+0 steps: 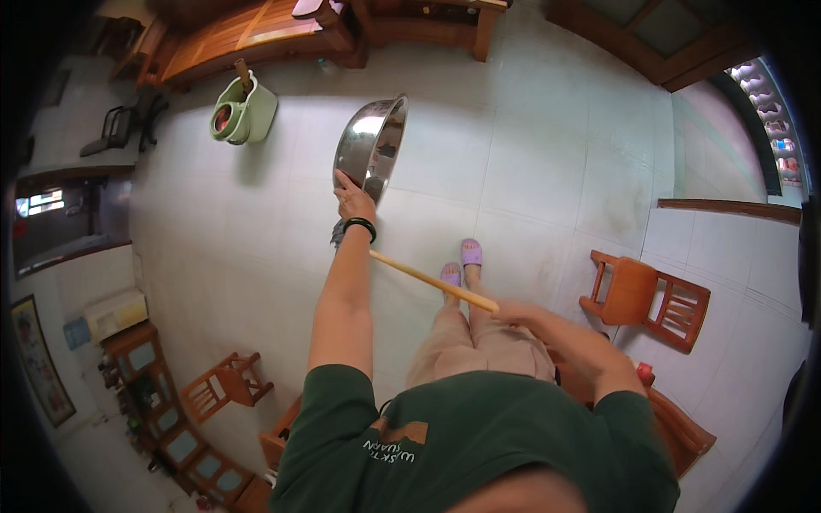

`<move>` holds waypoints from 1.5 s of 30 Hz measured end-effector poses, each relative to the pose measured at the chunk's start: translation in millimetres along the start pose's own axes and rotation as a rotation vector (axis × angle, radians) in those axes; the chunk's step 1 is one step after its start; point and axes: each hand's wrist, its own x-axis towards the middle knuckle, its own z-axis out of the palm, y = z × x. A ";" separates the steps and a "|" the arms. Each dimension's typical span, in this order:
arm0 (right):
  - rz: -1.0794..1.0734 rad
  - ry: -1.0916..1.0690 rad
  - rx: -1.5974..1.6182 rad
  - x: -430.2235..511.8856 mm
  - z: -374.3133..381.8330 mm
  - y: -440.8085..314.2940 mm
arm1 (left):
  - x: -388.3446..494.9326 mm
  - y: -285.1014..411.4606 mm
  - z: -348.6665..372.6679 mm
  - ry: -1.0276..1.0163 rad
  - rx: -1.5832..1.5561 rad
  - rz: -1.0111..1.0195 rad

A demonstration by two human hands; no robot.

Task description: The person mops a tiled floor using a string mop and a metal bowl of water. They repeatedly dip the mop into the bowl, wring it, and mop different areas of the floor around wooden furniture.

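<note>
My left hand [355, 200] grips a shiny stainless steel basin [359, 141] by its lower side, and the basin is tilted so its opening faces right. A dark bangle [360, 226] circles that wrist. A slim wooden handle [436, 280] slants from behind my left forearm to my right hand [515, 311]. Grey strands [337, 235], seemingly a mop head, show beside the left wrist; the forearm hides where they meet the handle. My right hand is blurred at the handle's near end, so whether its fingers close around it is unclear.
A green mop bucket [260, 109] stands on the tiled floor [539, 160] ahead, near a wooden bench [256, 32]. One wooden chair [632, 292] is at the right, another [234, 381] at the left. A long wooden cabinet [173, 417] lines the left wall.
</note>
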 end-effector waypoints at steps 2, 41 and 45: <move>0.057 -0.096 -0.035 -11.0 -3.1 -5.0 | -1.1 -27.0 -18.3 0.039 0.028 0.062; 0.659 0.767 0.646 -476.0 -262.7 140.6 | 4.4 394.9 -11.9 -0.060 0.214 0.676; 0.739 0.815 0.690 -459.2 -287.1 150.6 | 35.7 504.8 2.0 -0.048 0.207 0.846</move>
